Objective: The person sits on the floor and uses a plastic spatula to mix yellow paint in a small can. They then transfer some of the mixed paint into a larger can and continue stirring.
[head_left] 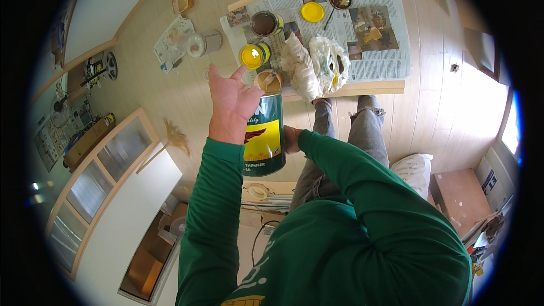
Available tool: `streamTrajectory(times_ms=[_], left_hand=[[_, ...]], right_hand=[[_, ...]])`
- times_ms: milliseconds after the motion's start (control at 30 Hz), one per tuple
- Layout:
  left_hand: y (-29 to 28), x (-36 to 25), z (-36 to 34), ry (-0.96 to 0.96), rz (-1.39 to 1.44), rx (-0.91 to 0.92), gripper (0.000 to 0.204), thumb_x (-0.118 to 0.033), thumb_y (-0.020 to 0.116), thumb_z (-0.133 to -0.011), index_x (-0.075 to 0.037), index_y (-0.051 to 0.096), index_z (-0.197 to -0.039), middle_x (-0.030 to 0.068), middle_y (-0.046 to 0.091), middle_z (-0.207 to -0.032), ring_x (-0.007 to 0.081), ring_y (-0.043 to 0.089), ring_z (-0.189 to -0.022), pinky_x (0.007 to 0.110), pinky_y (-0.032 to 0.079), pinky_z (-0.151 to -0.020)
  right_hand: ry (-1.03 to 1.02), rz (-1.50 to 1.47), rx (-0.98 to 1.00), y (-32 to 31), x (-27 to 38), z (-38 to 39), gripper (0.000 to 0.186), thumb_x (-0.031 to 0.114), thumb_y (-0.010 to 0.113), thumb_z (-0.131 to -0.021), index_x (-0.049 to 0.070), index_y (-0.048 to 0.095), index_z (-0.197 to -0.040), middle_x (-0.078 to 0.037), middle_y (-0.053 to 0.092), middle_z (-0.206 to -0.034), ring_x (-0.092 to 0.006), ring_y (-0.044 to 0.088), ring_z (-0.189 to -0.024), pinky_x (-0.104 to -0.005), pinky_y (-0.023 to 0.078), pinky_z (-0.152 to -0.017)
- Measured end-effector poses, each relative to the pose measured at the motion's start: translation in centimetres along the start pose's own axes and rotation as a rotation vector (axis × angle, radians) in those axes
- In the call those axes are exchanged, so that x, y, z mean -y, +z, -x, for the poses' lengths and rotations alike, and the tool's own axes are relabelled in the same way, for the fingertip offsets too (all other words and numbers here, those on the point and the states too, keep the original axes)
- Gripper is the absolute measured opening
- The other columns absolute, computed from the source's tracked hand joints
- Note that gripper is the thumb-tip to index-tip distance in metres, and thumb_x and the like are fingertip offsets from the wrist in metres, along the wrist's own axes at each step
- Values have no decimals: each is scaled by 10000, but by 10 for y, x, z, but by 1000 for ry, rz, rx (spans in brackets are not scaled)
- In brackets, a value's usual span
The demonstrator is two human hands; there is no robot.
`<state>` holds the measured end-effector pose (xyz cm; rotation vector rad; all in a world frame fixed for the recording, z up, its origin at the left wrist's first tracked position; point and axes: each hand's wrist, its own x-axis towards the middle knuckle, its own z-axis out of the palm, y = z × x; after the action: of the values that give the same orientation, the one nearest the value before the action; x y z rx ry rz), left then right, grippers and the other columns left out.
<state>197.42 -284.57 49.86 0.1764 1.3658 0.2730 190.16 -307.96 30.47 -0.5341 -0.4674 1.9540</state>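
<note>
My right hand (291,139) grips a tall green and yellow metal can (264,133) from behind, holding it upright in front of me; most of that hand is hidden by the can. My left hand (229,102) is raised just left of the can's top, palm open and fingers apart, holding nothing. The can's top opening (268,81) is level with my left thumb. Beyond it, on a newspaper-covered board (374,51), stand an open tin of yellow paint (253,55) and an open tin of brown paint (264,23).
On the newspaper also lie a yellow lid (312,12), a small bowl with a stirring stick (340,0) and crumpled white rags (317,65). A white cabinet with glass doors (107,192) stands at the left, a sack (413,170) and box (462,195) at the right.
</note>
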Motion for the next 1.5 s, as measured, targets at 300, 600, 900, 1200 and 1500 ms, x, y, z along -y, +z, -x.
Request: streamTrajectory(times_ms=[300, 600, 900, 1200, 1500], left_hand=[[3, -1, 4, 13, 29, -28, 1119, -825, 259, -1060, 33, 109, -1762, 408, -263, -1754, 537, -281, -1636, 601, -184, -1320], [-5, -2, 13, 6, 47, -19, 1127, -838, 307, -1047, 29, 184, -1757, 464, -190, -1745, 564, -204, -1659, 599, -117, -1345], [-51, 12, 68, 65, 200, 49, 1128, -819, 432, -1041, 33, 217, -1750, 491, -33, -1749, 531, -37, -1691, 509, 1, -1386], [-93, 73, 173, 134, -20, 165, 885, -726, 389, -1111, 44, 563, -1510, 368, 628, -1487, 426, 588, -1445, 518, 412, -1265], [16, 173, 174, 107, -107, 507, 773, -607, 277, -1183, 57, 598, -1418, 310, 659, -1476, 430, 578, -1471, 537, 378, -1295]], right_hand=[[-60, 250, -1, -4, 6, -1, 403, 167, 740, -1045, 100, 620, -1425, -99, 753, -1352, -233, 724, -1232, -481, 636, -1006], [-92, 610, -106, -22, -13, -4, 659, -53, 817, -842, 67, 603, -1454, -132, 756, -1244, -240, 714, -1086, -402, 590, -847], [527, -235, -352, -33, 20, -1, 501, 551, 506, -1093, 155, 672, -1350, -47, 691, -991, -173, 635, -789, -356, 493, -624], [533, 83, -419, -20, 91, 87, 569, 441, 444, -1148, 355, 445, -1711, -119, 635, -1382, -233, 680, -1130, -340, 595, -846], [151, 373, -721, -62, 241, 293, 833, 637, 541, -1114, 110, 391, -1742, -134, 609, -1549, -250, 682, -1205, -392, 586, -1011]])
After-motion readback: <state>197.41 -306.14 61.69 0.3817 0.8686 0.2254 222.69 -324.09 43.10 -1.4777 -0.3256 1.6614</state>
